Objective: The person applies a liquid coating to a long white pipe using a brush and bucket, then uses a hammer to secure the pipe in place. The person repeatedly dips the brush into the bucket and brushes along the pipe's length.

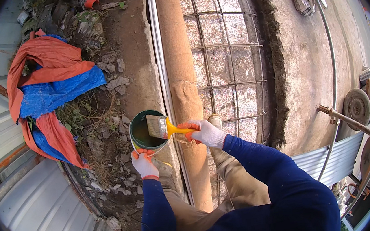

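A wide flat paintbrush (159, 126) with pale bristles, a metal band and a yellow handle is gripped by my right hand (208, 133), in a white and orange work glove. Its bristles lie over the mouth of a dark green-lined bucket (137, 123) with some murky liquid inside. Whether the bristle tips touch the liquid I cannot tell. My left hand (145, 164), gloved alike, has its fingers closed on the bucket's near rim. Just right of the bucket runs a long strip wrapped in brown burlap (181, 66).
A rebar grid (230, 45) over a speckled bed lies right of the burlap, beside a rough-edged concrete slab (308, 62). A white pipe (159, 50) runs along the burlap. An orange and blue tarp (59, 95) lies on rubble at left, near corrugated metal sheets (46, 211).
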`<state>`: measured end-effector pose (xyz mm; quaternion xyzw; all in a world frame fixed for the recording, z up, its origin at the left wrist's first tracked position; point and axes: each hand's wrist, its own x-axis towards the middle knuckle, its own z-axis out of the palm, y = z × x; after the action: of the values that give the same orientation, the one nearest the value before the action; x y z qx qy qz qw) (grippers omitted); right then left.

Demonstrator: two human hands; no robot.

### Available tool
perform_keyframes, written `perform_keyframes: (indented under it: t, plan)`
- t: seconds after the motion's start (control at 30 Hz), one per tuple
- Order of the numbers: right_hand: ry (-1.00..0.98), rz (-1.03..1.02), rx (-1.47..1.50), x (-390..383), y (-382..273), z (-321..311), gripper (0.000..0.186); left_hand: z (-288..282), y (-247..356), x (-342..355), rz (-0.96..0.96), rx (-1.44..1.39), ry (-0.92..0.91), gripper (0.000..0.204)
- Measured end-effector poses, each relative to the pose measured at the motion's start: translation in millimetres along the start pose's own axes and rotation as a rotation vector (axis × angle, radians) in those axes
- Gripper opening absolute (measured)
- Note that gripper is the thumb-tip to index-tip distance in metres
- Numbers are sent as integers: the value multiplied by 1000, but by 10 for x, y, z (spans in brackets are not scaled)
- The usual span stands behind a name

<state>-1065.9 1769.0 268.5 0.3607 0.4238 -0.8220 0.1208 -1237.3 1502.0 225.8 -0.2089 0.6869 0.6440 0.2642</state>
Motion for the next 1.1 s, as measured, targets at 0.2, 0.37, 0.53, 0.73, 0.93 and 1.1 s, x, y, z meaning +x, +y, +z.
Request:
perform_keyframes:
  t: [0.2,0.37,0.53,0.73,0.93,1.1]
  plan:
    - [13,32,167,154,182,-85,46,-171,47,121,-66,-49,56,24]
    - [69,5,284,446,314,-459,46,-392,69,204,-93,-38,34,24]
    - [253,-15,107,1175,125,-854,47,-600,143,224,-67,21,42,24]
    - [576,-179,-415,2904,118,-1210,43,-506,359,160,-46,52,-13,22]
    - [686,-117,-500,2927,1079,-389,38,-766,468,164,-68,-8,-21,20]
    - [290,209,-543,1731,2476,-10,40,-741,522,222,-82,-7,-66,20]
